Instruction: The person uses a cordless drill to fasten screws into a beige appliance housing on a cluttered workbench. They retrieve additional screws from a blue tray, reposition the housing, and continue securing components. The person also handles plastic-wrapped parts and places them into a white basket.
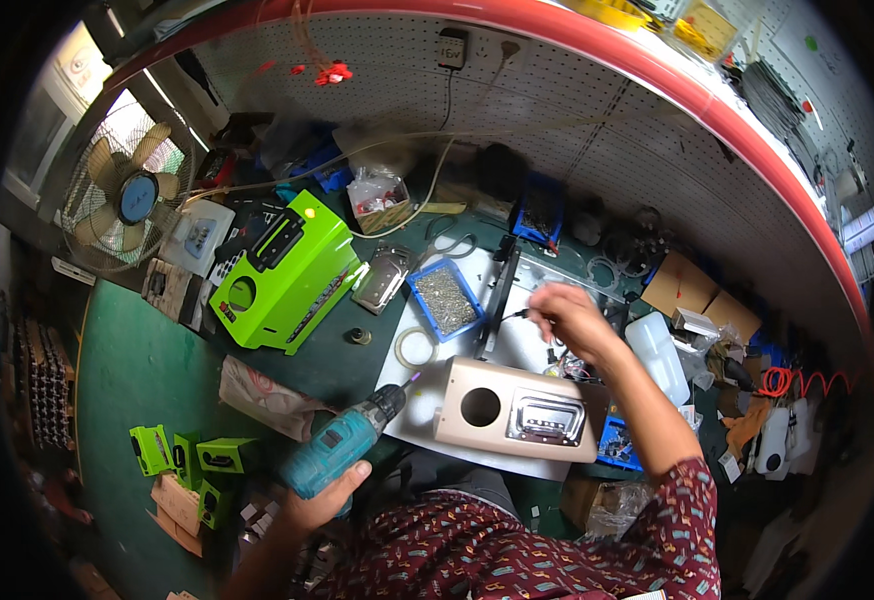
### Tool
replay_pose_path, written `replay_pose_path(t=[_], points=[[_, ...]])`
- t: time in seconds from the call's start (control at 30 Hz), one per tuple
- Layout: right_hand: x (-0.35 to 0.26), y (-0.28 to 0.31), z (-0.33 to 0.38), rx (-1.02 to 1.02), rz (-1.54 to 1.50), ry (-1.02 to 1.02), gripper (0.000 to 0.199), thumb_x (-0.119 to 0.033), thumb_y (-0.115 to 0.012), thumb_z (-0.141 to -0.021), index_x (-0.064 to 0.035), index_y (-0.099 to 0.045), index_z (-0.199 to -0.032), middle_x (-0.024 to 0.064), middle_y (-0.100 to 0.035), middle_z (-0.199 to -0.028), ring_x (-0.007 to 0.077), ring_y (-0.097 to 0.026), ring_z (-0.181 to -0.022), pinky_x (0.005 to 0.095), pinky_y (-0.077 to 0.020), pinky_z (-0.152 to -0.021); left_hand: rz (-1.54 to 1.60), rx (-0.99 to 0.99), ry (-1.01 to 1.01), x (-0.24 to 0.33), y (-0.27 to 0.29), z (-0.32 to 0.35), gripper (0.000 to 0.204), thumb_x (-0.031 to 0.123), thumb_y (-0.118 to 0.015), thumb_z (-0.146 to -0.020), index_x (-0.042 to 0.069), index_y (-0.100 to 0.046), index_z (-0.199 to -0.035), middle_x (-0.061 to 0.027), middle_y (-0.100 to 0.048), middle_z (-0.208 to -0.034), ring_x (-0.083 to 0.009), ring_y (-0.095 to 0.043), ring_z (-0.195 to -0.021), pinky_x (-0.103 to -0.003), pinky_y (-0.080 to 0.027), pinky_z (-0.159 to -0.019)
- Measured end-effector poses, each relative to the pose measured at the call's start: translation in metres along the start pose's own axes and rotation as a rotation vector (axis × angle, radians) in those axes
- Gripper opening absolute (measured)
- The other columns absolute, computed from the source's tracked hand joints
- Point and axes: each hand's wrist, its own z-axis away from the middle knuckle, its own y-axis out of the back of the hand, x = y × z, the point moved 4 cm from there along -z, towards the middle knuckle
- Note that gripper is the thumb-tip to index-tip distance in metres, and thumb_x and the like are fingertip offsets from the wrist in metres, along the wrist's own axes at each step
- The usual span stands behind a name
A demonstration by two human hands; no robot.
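drill (342, 447): matt teal plastic in my left hand (312, 505)
panel (517, 408): smooth beige, shiny metal latch
bench (147, 370): matt green

One teal cordless drill (342, 447). One beige panel (513, 408). One large green housing (287, 272). One blue tray of screws (445, 298). One fan (129, 196). Three small green parts (192, 458). One tape roll (416, 347).

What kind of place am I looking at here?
Likely a small assembly workbench: a pegboard wall, a blue tray of screws, a cordless drill in the left hand, and plastic housings, one beige.
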Motion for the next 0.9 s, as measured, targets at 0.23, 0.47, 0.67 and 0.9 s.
replay_pose_path(t=[0.23,0.47,0.67,0.9], points=[[0.097,-0.076,-0.186,-0.296,1.429,0.255,0.012,-0.017,-0.073,-0.081,-0.0092,-0.077,-0.089,0.012,-0.076,-0.088,0.0311,-0.073,-0.085,0.0408,-0.0576,-0.077,-0.11,0.098,-0.056,-0.027,0.017,0.027,0.018,0.017,-0.079,-0.089,0.003,-0.07,-0.096,-0.0069,-0.068,-0.076,-0.0244,-0.065,-0.068,-0.037,-0.053,-0.068],[0.131,-0.074,-0.214,-0.25,1.619,0.205,0.015,-0.02,-0.071,-0.08,-0.014,-0.077,-0.093,0.0133,-0.075,-0.094,0.0342,-0.071,-0.097,0.0443,-0.057,-0.084,0.031,0.169,0.015,-0.058,0.028,0.036,0.019,0.015,-0.079,-0.089,0.002,-0.071,-0.101,-0.0071,-0.071,-0.081,-0.0215,-0.067,-0.072,-0.035,-0.054,-0.07],[0.122,-0.083,-0.205,-0.279,1.627,0.141,0.018,-0.02,-0.068,-0.082,-0.0117,-0.075,-0.096,0.0174,-0.074,-0.1,0.0383,-0.07,-0.099,0.0468,-0.0572,-0.086,0.09,0.078,0.106,-0.065,0.036,0.027,0.031,0.011,-0.076,-0.092,0.0,-0.066,-0.118,-0.0084,-0.07,-0.103,-0.0184,-0.065,-0.092,-0.035,-0.053,-0.083],[0.113,-0.043,-0.177,-0.147,0.508,0.024,0.006,-0.011,-0.071,-0.089,-0.0063,-0.066,-0.087,-0.0021,-0.062,-0.075,0.0071,-0.054,-0.068,0.0268,-0.0466,-0.062,0.028,0.011,0.038,-0.055,0.034,0.01,0.026,0.015,-0.078,-0.091,0.001,-0.068,-0.112,-0.0075,-0.071,-0.095,-0.0176,-0.065,-0.084,-0.034,-0.054,-0.077]])
